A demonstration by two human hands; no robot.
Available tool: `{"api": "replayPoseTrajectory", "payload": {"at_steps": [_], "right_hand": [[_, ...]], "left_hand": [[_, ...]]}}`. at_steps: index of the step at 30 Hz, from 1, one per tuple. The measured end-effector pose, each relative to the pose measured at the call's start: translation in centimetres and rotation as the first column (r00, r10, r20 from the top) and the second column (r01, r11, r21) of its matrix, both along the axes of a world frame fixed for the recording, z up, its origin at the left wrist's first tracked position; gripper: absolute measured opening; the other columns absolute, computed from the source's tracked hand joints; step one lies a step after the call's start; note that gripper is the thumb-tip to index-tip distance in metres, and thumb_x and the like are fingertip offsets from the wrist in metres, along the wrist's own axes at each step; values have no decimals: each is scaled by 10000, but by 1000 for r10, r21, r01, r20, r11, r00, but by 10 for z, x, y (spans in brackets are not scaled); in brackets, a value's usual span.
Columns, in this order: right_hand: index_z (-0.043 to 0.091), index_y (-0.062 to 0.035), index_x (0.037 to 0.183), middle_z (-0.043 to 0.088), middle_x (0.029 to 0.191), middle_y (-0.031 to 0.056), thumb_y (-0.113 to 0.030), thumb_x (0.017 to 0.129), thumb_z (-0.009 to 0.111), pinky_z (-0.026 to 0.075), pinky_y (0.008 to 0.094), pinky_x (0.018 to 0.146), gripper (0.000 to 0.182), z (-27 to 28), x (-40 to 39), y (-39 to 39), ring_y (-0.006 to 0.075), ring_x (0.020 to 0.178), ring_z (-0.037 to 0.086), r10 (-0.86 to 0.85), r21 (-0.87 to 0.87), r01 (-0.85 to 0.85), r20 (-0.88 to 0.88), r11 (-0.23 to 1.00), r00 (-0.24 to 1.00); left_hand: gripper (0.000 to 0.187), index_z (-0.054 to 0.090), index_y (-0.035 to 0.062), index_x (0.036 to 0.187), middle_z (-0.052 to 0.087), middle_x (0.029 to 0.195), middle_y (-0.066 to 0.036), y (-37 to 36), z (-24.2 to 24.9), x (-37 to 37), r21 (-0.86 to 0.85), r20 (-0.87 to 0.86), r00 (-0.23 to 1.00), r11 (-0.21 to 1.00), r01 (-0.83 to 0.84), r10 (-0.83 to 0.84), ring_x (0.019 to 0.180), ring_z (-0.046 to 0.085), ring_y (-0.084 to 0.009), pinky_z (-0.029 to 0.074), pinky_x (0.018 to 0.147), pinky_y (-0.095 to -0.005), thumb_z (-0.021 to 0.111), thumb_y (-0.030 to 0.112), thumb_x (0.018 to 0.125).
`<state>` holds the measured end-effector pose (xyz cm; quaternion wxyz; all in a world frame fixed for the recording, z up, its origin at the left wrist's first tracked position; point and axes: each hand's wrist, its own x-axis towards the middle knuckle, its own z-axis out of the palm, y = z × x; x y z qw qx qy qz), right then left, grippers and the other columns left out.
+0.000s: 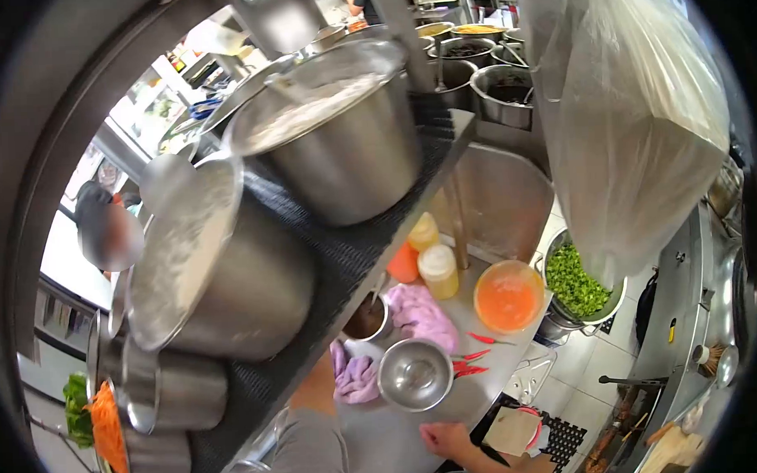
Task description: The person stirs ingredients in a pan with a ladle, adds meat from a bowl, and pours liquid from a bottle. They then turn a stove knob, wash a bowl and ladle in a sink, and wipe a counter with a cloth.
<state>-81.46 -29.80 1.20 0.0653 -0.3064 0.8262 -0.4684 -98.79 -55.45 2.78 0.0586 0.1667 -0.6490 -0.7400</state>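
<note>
My right hand is over the front edge of the metal counter, its fingers curled together with no object visible in them. Just above it on the counter sits an empty steel bowl. Several red chilies lie right of the bowl. Purple cloths are bunched behind and to the left of it. A grey sleeve and what looks like a bare forearm reach up at the left, but my left hand is out of sight, apparently behind the shelf.
Large steel pots stand on a raised shelf at the left. Squeeze bottles and an orange-filled container are at the counter's back. A plastic bag hangs at the right, above chopped greens. Another person is beyond the pots.
</note>
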Motion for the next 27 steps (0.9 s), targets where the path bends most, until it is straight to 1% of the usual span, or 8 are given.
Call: {"api": "replayPoseTrajectory", "payload": {"at_steps": [3,8,14,16,19,21,25,27], "right_hand": [[591,-112,717,551,592,47,-191,817,631,460,367,435,134,-10,-1,0,249,478,550,-50,-191,43,-36,981,998],[625,-107,766,527,565,35,-156,803,650,456,343,422,66,-7,-11,7,223,464,546,25,-147,-38,-86,988,996],[617,-109,738,511,552,51,-122,797,652,452,357,439,69,-8,-23,14,238,471,547,133,-165,-128,21,978,991],[644,-104,781,531,568,62,-113,797,653,461,351,464,21,-18,-23,11,237,476,549,-3,-195,-19,-110,981,994],[649,-91,786,560,592,80,-109,814,648,464,342,478,34,-3,-26,12,226,479,554,18,-211,-27,-41,977,999],[655,-76,797,573,604,95,-117,825,643,462,335,481,51,-1,-25,14,222,478,557,71,-191,-75,-27,979,997],[663,-40,827,590,622,123,-128,852,629,447,320,478,98,-10,-24,9,223,478,559,85,-174,-88,-28,981,996],[664,-35,837,591,621,124,-119,856,623,441,319,475,95,-6,-25,5,224,479,561,151,-159,-156,-44,975,988]], "left_hand": [[288,529,47,1159,589,1052,-73,15,14,-43,13,-19,999,999,44,-44,827,612,-188,541,727,-321,592,176,909],[270,538,59,1148,596,1026,-64,21,48,-37,34,-5,1000,999,19,-18,807,608,-175,535,716,-309,590,181,913],[249,549,74,1135,604,996,-53,17,101,55,42,24,989,988,-146,145,782,603,-158,528,703,-295,588,188,918],[242,553,78,1131,606,985,-49,14,119,86,38,8,979,978,-205,204,774,601,-153,526,699,-290,587,190,919],[231,559,86,1124,610,970,-44,15,144,150,34,-24,949,949,-314,315,762,598,-145,522,692,-283,586,193,921],[243,560,51,1101,610,924,-46,50,134,215,-184,126,956,953,-239,264,713,578,-102,481,610,-235,540,244,955],[272,561,34,1104,617,936,-35,100,114,324,-26,471,831,946,-324,297,716,574,-108,494,640,-254,550,254,945],[283,568,33,1101,618,926,-32,121,103,368,-36,470,828,944,-329,306,715,570,-98,488,636,-245,556,266,941]]}}
